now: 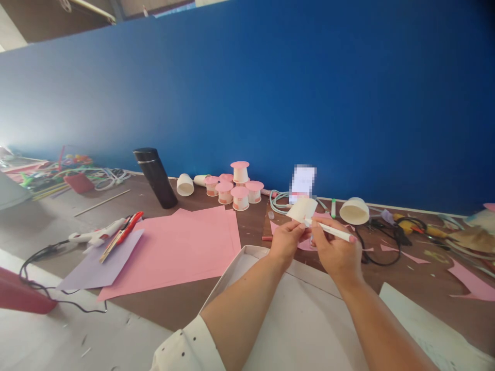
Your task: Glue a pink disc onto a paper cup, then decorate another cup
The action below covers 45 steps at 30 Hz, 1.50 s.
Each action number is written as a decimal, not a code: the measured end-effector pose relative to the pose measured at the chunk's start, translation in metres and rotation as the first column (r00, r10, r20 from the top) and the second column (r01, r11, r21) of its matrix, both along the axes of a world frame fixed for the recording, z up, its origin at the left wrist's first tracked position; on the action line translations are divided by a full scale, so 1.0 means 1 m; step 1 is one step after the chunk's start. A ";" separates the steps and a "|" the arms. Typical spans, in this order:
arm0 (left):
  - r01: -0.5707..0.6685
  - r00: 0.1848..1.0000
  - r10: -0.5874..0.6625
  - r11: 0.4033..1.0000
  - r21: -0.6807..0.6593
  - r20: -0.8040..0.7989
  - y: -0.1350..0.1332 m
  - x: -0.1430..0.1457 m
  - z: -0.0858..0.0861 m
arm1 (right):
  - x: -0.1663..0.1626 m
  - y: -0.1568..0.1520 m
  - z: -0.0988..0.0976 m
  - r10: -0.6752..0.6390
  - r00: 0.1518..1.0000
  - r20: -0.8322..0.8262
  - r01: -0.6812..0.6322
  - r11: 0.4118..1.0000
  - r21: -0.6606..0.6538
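Observation:
My left hand (286, 241) pinches what looks like a white paper cup (302, 209), its lower part hidden by the fingers. A white marker pen (333, 232) with a pink end rests in my right hand (342, 255), its tip close to the cup's side; whether it touches I cannot tell. Both hands are close together over the far edge of a white tray-like box (309, 309). Just behind the cup a bright, pixelated phone-like screen (303, 181) leans upright. Pink paper scraps (307, 245) lie beneath the hands.
Several paper cups with pink discs (240, 198) stand left of centre, near a black flask (155, 178). Pink sheets (181, 252), a glue gun (98, 234) and a red cutter (129, 229) lie left. Right are an open cup (355, 211) and cables (381, 252). A blue partition (247, 93) rises behind.

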<state>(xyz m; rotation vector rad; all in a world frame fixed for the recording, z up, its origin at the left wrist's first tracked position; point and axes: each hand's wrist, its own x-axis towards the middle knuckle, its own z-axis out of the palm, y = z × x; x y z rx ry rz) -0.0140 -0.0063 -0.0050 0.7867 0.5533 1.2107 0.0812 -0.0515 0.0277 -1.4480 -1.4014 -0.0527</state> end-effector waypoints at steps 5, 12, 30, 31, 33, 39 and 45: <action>-0.003 1.000 0.003 1.000 0.007 0.003 0.000 0.001 -0.001 | 0.000 0.000 -0.001 0.001 1.000 0.021 -0.002 1.000 0.024; 0.001 1.000 -0.001 1.000 0.004 0.007 -0.001 0.000 0.000 | 0.000 0.000 -0.001 -0.009 1.000 0.004 0.009 1.000 -0.019; -0.012 1.000 0.012 1.000 -0.006 0.000 0.000 -0.001 0.002 | 0.000 -0.002 0.001 0.019 1.000 0.015 -0.018 0.998 -0.061; -0.014 1.000 0.014 1.000 -0.008 0.000 -0.001 -0.002 0.003 | 0.000 -0.002 0.002 0.024 1.000 0.002 -0.024 0.997 -0.072; -0.015 1.000 0.014 1.000 -0.013 -0.002 -0.002 -0.002 0.005 | 0.001 -0.002 0.002 0.038 0.999 -0.022 -0.040 0.995 -0.095; 0.016 1.000 -0.016 1.000 -0.021 -0.002 -0.001 -0.001 0.003 | 0.002 -0.002 0.005 0.058 0.998 -0.040 -0.063 0.991 -0.121; 0.020 1.000 -0.020 0.999 -0.030 -0.020 0.000 -0.001 0.001 | 0.004 0.000 0.006 0.056 0.996 -0.065 -0.063 0.990 -0.125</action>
